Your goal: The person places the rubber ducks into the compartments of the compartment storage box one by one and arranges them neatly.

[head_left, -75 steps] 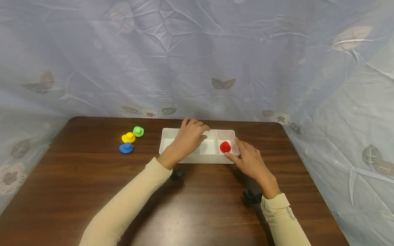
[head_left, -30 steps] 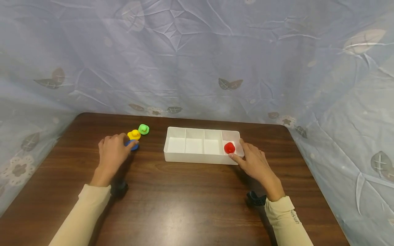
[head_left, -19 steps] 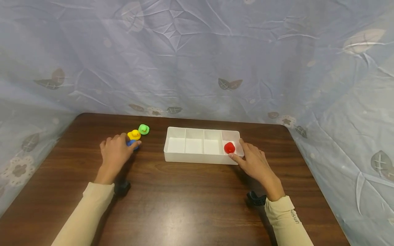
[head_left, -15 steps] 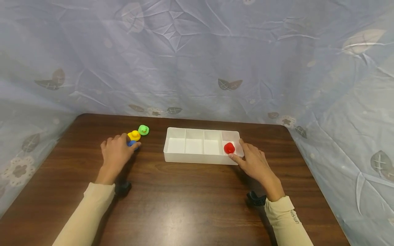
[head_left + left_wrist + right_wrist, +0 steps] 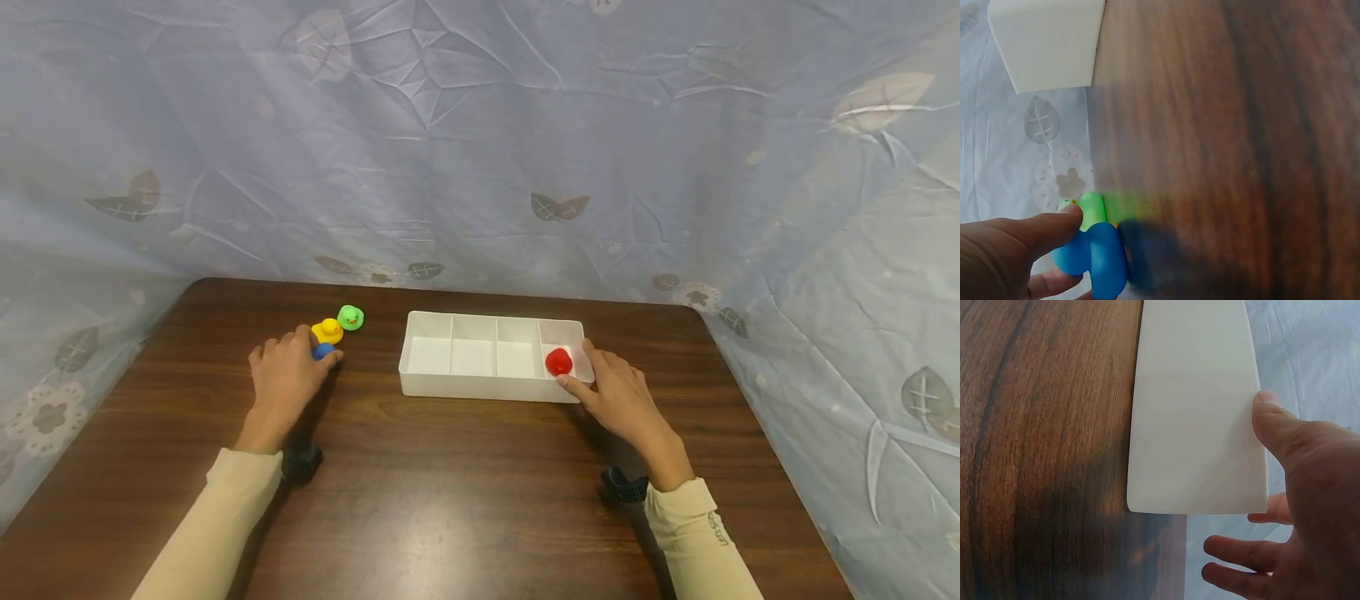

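Observation:
At the left of the table, my left hand [image 5: 287, 371] pinches a blue rubber duck [image 5: 1108, 259] between thumb and fingers. Close behind it are a yellow rubber duck [image 5: 327, 331] and a green rubber duck [image 5: 350, 317]. A long white divided box [image 5: 472, 387] stands right of them. My right hand [image 5: 618, 396] grips the box's right front corner, its thumb on the front rim and its index finger at the end wall. Inside the rightmost compartment sits a red rubber duck [image 5: 558, 362]; the other compartments hold nothing. In the left wrist view the yellow duck is mostly hidden.
A dark brown wooden table [image 5: 450, 483] carries everything. Patterned pale cloth [image 5: 480, 150] hangs behind it and along both sides. Each wrist wears a black strap [image 5: 624, 485].
My left hand has gone from above the box to the ducks at the left and taken hold of the blue one. In the last second it shifted only slightly. My right hand stays on the box.

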